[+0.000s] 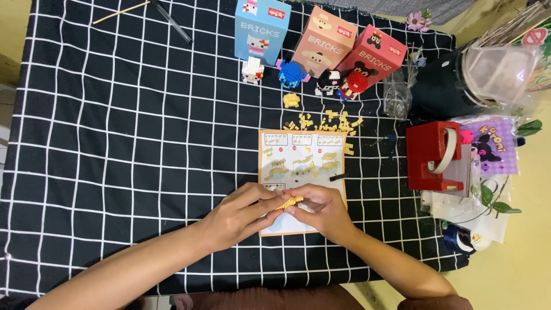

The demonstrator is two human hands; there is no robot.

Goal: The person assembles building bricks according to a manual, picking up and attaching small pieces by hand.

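One black cloth with white grid [115, 143] covers the table, everything sits on it or just off its right edge. One dark round container [442, 92] top right, with a clear plastic tub [499, 72] lying against it; contents of both not readable. One red tape dispenser [430, 155] right of centre, holds one roll of tape [450, 150].

Three upright cardboard boxes along the top: blue box [261, 28], tan box [324, 40], red box [377, 54]. All closed, contents not visible. Four small built brick figures in front of them: white figure [252, 70], blue figure [291, 73], black-and-white figure [326, 81], red-and-black figure [354, 83].

One instruction sheet [301, 158] centre, a few yellow pieces lying on it. One loose pile of yellow bricks [327, 121] just above the sheet, count too small to tell. One separate yellow sub-assembly [291, 100] between pile and figures. One empty-looking clear bag [397, 95] right of the figures. One pen [172, 22] and one thin wooden stick [121, 12] top left.

Two hands over the sheet's lower half. Left hand [238, 215] and right hand [321, 209] both pinch one small yellow brick piece [290, 201] between fingertips, fingers closed tight on it, piece held between the two hands just above the sheet
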